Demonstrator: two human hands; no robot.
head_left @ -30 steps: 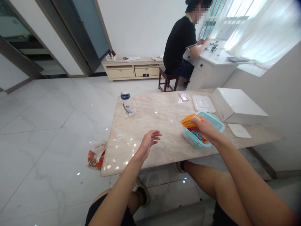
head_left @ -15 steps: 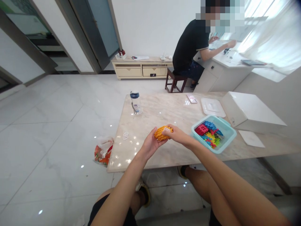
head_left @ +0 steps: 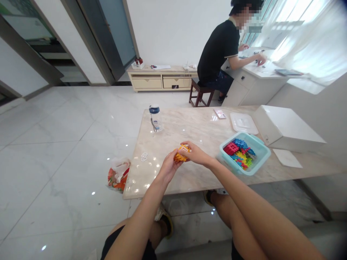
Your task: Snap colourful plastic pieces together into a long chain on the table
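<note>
Holding a stack of orange blocks between both hands, just above the marble table near its front edge. Left hand cups the stack from below & the near side, fingers curled round it. Right hand grips it from above & the far side, fingers bent over the top. A small white label shows on the stack by the right fingertips. To the right of the right hand, near but apart: a teal tub w/ red, blue, yellow & green blocks inside. Beyond the tub: a clear lid, a phone, a white box. Beyond the left hand, well apart: a water bottle. Far behind, another person sits at a white desk.
</note>
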